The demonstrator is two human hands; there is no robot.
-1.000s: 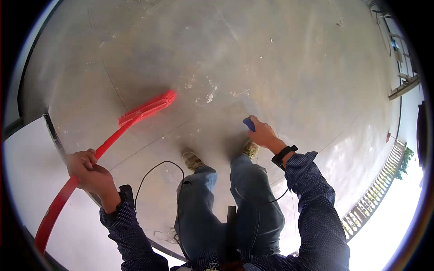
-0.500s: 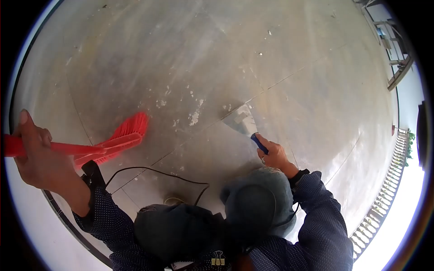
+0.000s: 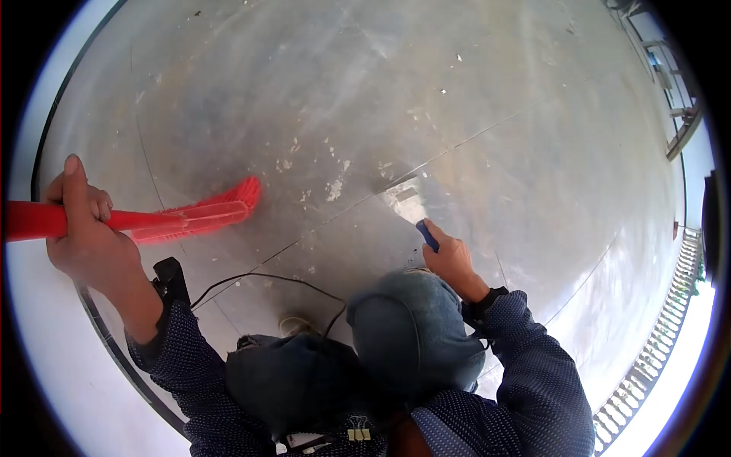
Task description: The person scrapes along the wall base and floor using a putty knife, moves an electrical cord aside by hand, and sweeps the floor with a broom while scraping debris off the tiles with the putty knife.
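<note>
My left hand is wrapped round the handle of a red broom, thumb pointing along the top. The bristles face away from me, close to the floor; whether they touch it I cannot tell. In my right hand is a scraper with a blue handle and a wide, pale-smeared metal blade. Its blade edge lies at the floor beside a joint line. White flecks are scattered on the floor between the broom and the scraper.
The grey floor stretches ahead, crossed by thin joint lines. A black cable runs from my left wrist past my knees. A white wall borders the left. At the right stand a balustrade and, farther up, a wooden frame.
The broom head has swung slightly right and away from me, with my left hand moving the same way. My right hand and the scraper have shifted slightly left.
</note>
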